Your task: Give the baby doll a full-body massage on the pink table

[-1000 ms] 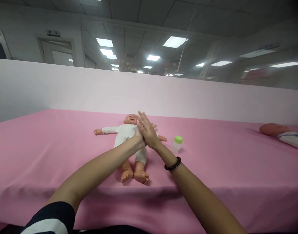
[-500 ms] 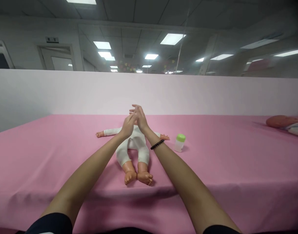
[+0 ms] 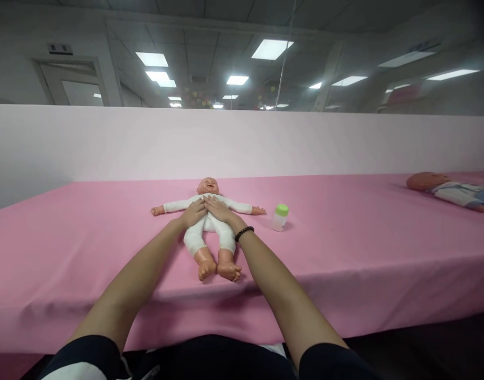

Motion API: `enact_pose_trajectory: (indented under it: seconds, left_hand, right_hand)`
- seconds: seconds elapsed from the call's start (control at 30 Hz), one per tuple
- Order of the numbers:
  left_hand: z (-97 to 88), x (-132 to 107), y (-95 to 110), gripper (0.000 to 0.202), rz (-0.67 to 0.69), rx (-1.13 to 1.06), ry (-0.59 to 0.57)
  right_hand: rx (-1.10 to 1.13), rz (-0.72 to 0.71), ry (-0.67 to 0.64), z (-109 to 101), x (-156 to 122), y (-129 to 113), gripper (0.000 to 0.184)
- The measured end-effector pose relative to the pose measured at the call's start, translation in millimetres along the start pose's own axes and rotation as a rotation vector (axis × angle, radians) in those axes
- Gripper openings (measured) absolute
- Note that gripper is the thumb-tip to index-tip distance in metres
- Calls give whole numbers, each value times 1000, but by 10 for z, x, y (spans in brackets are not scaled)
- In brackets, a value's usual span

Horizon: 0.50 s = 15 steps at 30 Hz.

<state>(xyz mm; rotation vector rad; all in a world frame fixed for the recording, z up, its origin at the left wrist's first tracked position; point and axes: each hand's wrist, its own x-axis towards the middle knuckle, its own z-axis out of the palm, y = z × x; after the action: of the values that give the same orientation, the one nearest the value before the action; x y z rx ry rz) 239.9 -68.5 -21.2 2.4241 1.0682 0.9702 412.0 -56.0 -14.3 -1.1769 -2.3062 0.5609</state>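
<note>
On its back lies a baby doll (image 3: 210,224) with a white cloth body, its feet toward me and its arms spread wide. My left hand (image 3: 195,212) rests flat on the doll's torso, fingers stretched out toward its chest. Beside it my right hand (image 3: 218,208) lies flat on the chest too, and the fingertips of both hands meet near the middle. Neither hand grasps anything. The doll's face is uncovered; part of its trunk is hidden under my hands. A black coiled band (image 3: 244,233) circles my right wrist.
A small clear bottle with a green lid (image 3: 280,217) stands right of the doll. A second doll (image 3: 453,190) in patterned clothes lies at the far right. Pink cloth (image 3: 344,227) covers the table, with a low white wall (image 3: 242,142) and glass behind.
Both hands have come down from in front of the doll's head, where they were raised and touching, onto its torso. The doll's face now shows. The view has shifted slightly.
</note>
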Motion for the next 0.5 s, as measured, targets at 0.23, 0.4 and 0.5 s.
enact_pose_trajectory:
  seconds: [0.23,0.4,0.5]
  left_hand:
    - [44,9,-94,50,-465,77,48]
    - [4,-52,-1,41,-481,263,165]
    - [2,-47,49,26,-354,379,258]
  right_hand:
    - [-118,321,69,53,-22,-130,81]
    - [-243,375,221,30,-127,-168,67]
    - [-347,320,347,6,-162,-177,44]
